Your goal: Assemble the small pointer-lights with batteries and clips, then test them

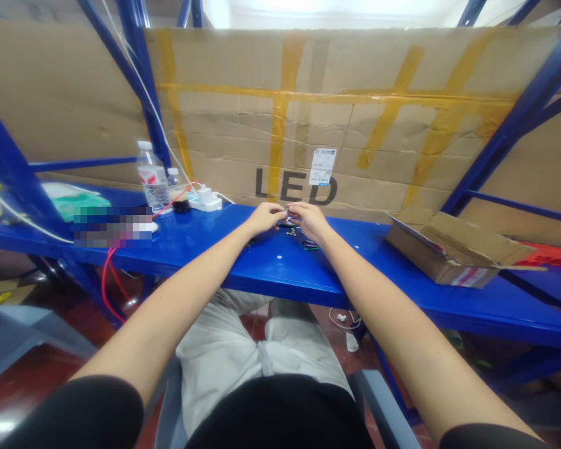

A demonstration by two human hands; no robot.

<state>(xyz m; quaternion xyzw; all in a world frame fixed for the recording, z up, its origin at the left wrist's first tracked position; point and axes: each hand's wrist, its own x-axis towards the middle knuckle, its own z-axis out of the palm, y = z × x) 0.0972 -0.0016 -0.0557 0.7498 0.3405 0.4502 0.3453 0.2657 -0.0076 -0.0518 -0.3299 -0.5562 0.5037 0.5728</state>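
Observation:
Over the blue tabletop (280, 274), my left hand (264, 217) and my right hand (310, 221) meet at their fingertips. Both hands are closed in a pinch around something small and shiny, too tiny and blurred to name. Just below the fingers lie several small metallic pieces (290, 232), some gold-coloured. A small dark loop-like item (310, 246) rests beside my right hand. Near my left wrist is another small dark item (250, 242), partly hidden by the arm.
An open cardboard box (453, 265) stands at the right, near red material (546, 254). To the left are a water bottle (152, 181), a small bottle with dark liquid (179, 196) and a white power strip (206, 201). A large cardboard panel (224, 137) closes off the back.

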